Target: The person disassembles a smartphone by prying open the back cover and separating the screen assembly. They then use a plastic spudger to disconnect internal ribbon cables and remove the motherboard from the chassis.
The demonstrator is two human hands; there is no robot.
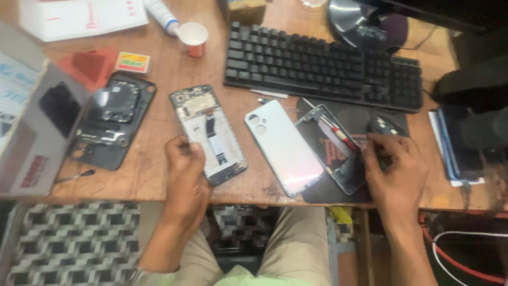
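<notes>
My left hand (185,172) rests at the table's front edge, its thumb and fingers touching the lower left side of an opened phone body (209,132) with a white inside and a black ribbon cable. My right hand (394,169) lies on a dark mat (370,114), fingertips on the lower right corner of a phone screen frame (334,148). A red-handled screwdriver (338,132) lies across that frame. Between the two hands lies a white phone back cover (283,145), touched by neither hand.
A black phone frame with parts (114,124) lies at the left, beside a grey box (32,148). Behind stand a black keyboard (323,66), a paper cup (193,38), a small red and yellow box (132,62) and a black mouse (385,126). Dark phones (460,143) lie stacked at right.
</notes>
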